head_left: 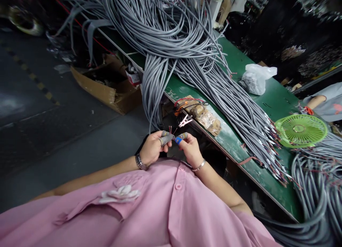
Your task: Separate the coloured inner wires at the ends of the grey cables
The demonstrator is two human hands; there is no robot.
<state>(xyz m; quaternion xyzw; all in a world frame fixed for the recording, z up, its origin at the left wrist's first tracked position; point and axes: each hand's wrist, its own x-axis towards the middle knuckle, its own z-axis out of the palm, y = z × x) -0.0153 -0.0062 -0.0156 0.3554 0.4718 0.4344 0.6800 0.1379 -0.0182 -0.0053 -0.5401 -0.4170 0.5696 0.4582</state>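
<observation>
My left hand (153, 148) is closed round the end of a grey cable (167, 139) whose thin red and dark wires (170, 129) stick up from the tip. My right hand (190, 149) pinches at those wires with taped fingertips, one wrapped in blue tape (178, 140). Both hands are held close together in front of my pink shirt, just off the near edge of the green bench (269, 97). A watch sits on my left wrist and a bracelet on my right.
A big heap of grey cables (187, 47) spills across the bench, ends fanned out near a green fan grille (301, 130). A taped block with a clip (203, 113), a plastic bag (256, 78), a cardboard box (112, 86) on the floor. Another person's arm (324, 101) at right.
</observation>
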